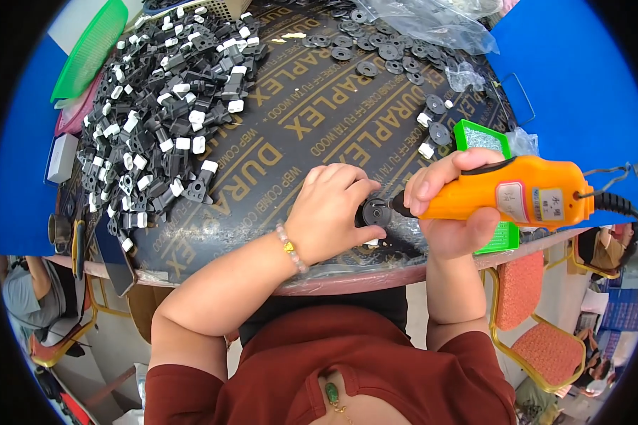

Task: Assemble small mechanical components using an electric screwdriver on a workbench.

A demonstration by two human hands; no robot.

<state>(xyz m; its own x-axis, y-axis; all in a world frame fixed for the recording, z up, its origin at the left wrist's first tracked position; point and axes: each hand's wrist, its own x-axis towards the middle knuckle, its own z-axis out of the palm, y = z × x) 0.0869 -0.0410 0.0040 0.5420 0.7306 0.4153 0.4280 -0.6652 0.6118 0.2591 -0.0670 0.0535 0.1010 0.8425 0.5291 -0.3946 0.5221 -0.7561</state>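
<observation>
In my right hand [450, 202] is an orange electric screwdriver [503, 190], its cord trailing off to the right. The dark tip points left at a round black disc part [376, 212] close to the table's near edge. My left hand [337, 205] grips that part from its left side, thumb below and fingers above. A bit of white shows under the disc; the rest of the part is hidden. Just beyond the screwdriver stands a green tray [480, 134] holding small shiny pieces, partly covered by the tool and my hand.
A large heap of black parts with white ends [170, 106] covers the table's left side. Loose black discs [388, 51] lie at the far right, near a clear plastic bag [432, 25]. Several disc parts [439, 133] sit beside the tray. A green basket [88, 53] leans at far left.
</observation>
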